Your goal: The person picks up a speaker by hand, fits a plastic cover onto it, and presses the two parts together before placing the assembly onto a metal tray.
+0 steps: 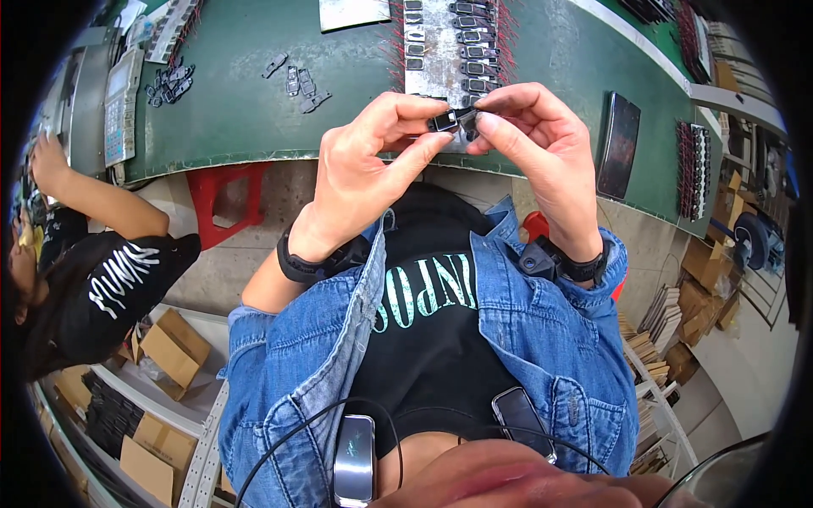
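Observation:
In front of my chest, over the near edge of the green table, both hands hold one small black part (445, 121) with a pale rectangle on its face; it looks like a small speaker module. My left hand (360, 161) pinches its left side between thumb and forefinger. My right hand (546, 148) is closed at its right end, where fingertips partly hide a dark piece. Just beyond, a pale strip (434, 51) bears two rows of similar black modules (477, 52), with thin red wires along its sides.
Loose black parts (300, 82) and a small pile (169, 85) lie on the green table (229, 110). A dark flat case (619, 144) and another wired row (694, 169) are at right. On the left are a keypad instrument (123, 106), a co-worker's arm (110, 199) and a red stool (222, 199).

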A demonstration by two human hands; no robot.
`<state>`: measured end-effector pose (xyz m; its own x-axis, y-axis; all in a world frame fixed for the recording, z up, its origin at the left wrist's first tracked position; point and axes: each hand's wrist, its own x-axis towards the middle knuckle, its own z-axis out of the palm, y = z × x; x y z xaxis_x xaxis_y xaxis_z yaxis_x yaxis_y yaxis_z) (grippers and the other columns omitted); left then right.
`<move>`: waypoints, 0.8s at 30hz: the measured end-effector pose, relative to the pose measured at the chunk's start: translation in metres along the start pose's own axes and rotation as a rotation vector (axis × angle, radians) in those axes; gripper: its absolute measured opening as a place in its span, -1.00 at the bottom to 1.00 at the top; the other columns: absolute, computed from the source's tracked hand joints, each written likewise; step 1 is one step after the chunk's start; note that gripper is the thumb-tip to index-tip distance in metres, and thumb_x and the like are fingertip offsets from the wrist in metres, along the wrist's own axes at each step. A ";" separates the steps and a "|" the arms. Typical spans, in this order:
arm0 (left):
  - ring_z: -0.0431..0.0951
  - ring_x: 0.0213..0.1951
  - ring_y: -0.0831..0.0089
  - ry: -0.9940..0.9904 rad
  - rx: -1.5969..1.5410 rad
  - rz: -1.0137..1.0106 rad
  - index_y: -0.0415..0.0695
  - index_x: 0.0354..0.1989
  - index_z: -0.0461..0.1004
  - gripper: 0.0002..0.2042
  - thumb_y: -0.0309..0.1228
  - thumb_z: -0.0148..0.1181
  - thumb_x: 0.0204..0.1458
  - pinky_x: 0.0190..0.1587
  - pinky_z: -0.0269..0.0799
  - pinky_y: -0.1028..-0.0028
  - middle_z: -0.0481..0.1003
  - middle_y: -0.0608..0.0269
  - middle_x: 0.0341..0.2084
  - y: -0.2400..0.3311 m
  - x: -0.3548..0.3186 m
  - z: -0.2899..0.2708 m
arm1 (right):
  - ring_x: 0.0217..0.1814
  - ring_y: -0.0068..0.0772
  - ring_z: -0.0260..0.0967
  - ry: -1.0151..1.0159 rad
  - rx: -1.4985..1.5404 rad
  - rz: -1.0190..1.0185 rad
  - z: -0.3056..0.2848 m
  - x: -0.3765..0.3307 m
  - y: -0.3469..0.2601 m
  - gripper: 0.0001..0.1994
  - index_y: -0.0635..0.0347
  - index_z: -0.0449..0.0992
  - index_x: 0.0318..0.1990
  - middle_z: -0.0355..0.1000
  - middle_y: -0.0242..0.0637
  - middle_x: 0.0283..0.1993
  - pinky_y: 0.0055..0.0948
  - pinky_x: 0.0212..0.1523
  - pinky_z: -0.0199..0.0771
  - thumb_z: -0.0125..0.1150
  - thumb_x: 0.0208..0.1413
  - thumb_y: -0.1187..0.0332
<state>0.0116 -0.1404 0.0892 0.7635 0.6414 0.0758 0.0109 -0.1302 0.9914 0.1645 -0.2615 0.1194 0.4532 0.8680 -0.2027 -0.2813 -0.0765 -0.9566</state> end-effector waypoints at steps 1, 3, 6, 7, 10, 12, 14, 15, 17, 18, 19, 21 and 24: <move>0.65 -0.31 0.54 -0.003 0.026 0.006 -0.23 -0.13 0.53 -0.77 -0.56 0.32 0.01 -0.25 0.57 0.57 0.63 0.18 -0.39 0.000 0.000 0.000 | -0.24 -0.58 0.47 -0.004 -0.024 -0.009 0.001 0.001 0.001 -0.86 0.31 0.48 -0.14 0.47 -0.31 -0.20 -0.58 -0.18 0.50 0.21 0.17 0.50; 0.66 -0.29 0.52 -0.010 0.077 0.017 -0.23 -0.13 0.52 -0.77 -0.57 0.31 0.01 -0.23 0.58 0.55 0.64 0.17 -0.38 0.001 0.000 0.000 | -0.23 -0.59 0.46 0.010 -0.036 -0.023 0.006 0.001 0.004 -0.86 0.32 0.48 -0.15 0.48 -0.32 -0.21 -0.59 -0.18 0.50 0.21 0.17 0.51; 0.66 -0.29 0.51 -0.005 0.063 0.023 -0.24 -0.13 0.52 -0.77 -0.58 0.29 0.01 -0.23 0.58 0.55 0.64 0.16 -0.38 -0.001 -0.001 0.000 | -0.22 -0.63 0.46 0.036 -0.061 -0.050 0.010 0.001 0.006 -0.87 0.32 0.49 -0.15 0.48 -0.34 -0.24 -0.61 -0.19 0.50 0.22 0.16 0.52; 0.67 -0.29 0.50 -0.003 0.057 0.025 -0.24 -0.13 0.52 -0.77 -0.58 0.28 0.01 -0.23 0.58 0.55 0.64 0.16 -0.38 -0.002 -0.001 0.000 | -0.21 -0.64 0.45 0.022 -0.086 -0.041 0.010 0.000 0.006 -0.87 0.32 0.49 -0.15 0.48 -0.35 -0.24 -0.62 -0.18 0.49 0.22 0.16 0.52; 0.67 -0.29 0.49 -0.020 0.067 0.032 -0.24 -0.13 0.51 -0.77 -0.58 0.28 0.02 -0.23 0.58 0.54 0.64 0.16 -0.38 -0.002 -0.002 -0.001 | -0.21 -0.67 0.44 -0.007 -0.136 -0.022 0.010 0.000 0.006 -0.87 0.32 0.49 -0.15 0.48 -0.37 -0.24 -0.63 -0.17 0.48 0.22 0.16 0.54; 0.67 -0.29 0.49 -0.029 0.072 0.035 -0.24 -0.12 0.51 -0.77 -0.58 0.27 0.02 -0.23 0.58 0.54 0.64 0.16 -0.37 -0.001 -0.002 -0.001 | -0.21 -0.67 0.43 0.019 -0.176 -0.032 0.013 0.000 0.007 -0.87 0.31 0.49 -0.15 0.48 -0.38 -0.24 -0.64 -0.16 0.47 0.22 0.16 0.54; 0.67 -0.28 0.49 -0.018 0.090 0.043 -0.24 -0.12 0.51 -0.77 -0.58 0.28 0.02 -0.23 0.58 0.54 0.64 0.16 -0.38 0.000 -0.002 0.000 | -0.21 -0.67 0.43 0.031 -0.198 -0.037 0.014 0.000 0.010 -0.87 0.31 0.49 -0.15 0.48 -0.39 -0.23 -0.64 -0.15 0.46 0.22 0.16 0.54; 0.67 -0.28 0.49 -0.012 0.100 0.047 -0.24 -0.12 0.51 -0.77 -0.58 0.28 0.02 -0.23 0.58 0.54 0.64 0.16 -0.38 0.000 -0.002 -0.001 | -0.21 -0.67 0.42 0.035 -0.194 -0.061 0.014 -0.001 0.013 -0.87 0.30 0.49 -0.16 0.48 -0.38 -0.21 -0.64 -0.15 0.45 0.23 0.15 0.54; 0.67 -0.28 0.49 -0.017 0.093 0.042 -0.24 -0.12 0.51 -0.77 -0.58 0.28 0.02 -0.23 0.58 0.54 0.64 0.16 -0.38 0.000 -0.002 -0.001 | -0.20 -0.67 0.40 0.043 -0.186 -0.109 0.014 0.000 0.017 -0.87 0.29 0.49 -0.17 0.47 -0.37 -0.17 -0.65 -0.16 0.43 0.24 0.14 0.54; 0.67 -0.28 0.49 -0.024 0.087 0.037 -0.24 -0.13 0.51 -0.77 -0.58 0.28 0.02 -0.23 0.58 0.54 0.64 0.16 -0.39 0.000 -0.002 -0.001 | -0.20 -0.67 0.40 0.042 -0.186 -0.110 0.013 0.001 0.017 -0.87 0.29 0.49 -0.17 0.47 -0.37 -0.17 -0.65 -0.16 0.43 0.24 0.14 0.54; 0.67 -0.29 0.49 -0.030 0.081 0.032 -0.24 -0.13 0.51 -0.77 -0.58 0.28 0.02 -0.23 0.58 0.54 0.64 0.16 -0.39 0.000 -0.002 -0.001 | -0.20 -0.67 0.40 0.055 -0.279 -0.148 0.012 0.002 0.016 -0.87 0.29 0.49 -0.17 0.47 -0.35 -0.15 -0.65 -0.17 0.42 0.25 0.14 0.52; 0.67 -0.29 0.49 -0.029 0.077 0.039 -0.24 -0.13 0.51 -0.78 -0.58 0.28 0.02 -0.23 0.58 0.54 0.64 0.16 -0.39 0.001 -0.001 -0.001 | -0.20 -0.67 0.38 0.083 -0.464 -0.221 0.010 0.004 0.015 -0.86 0.28 0.49 -0.17 0.45 -0.33 -0.10 -0.65 -0.19 0.41 0.26 0.14 0.50; 0.67 -0.29 0.49 -0.025 0.069 0.054 -0.25 -0.14 0.51 -0.78 -0.58 0.28 0.02 -0.23 0.58 0.54 0.64 0.16 -0.39 0.001 -0.001 -0.001 | -0.22 -0.67 0.36 0.058 -0.237 -0.118 0.014 0.002 0.014 -0.86 0.27 0.48 -0.16 0.44 -0.31 -0.06 -0.64 -0.21 0.39 0.25 0.15 0.46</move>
<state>0.0106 -0.1405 0.0904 0.7802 0.6128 0.1257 0.0128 -0.2165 0.9762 0.1494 -0.2534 0.1087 0.5206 0.8488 -0.0922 -0.0209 -0.0953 -0.9952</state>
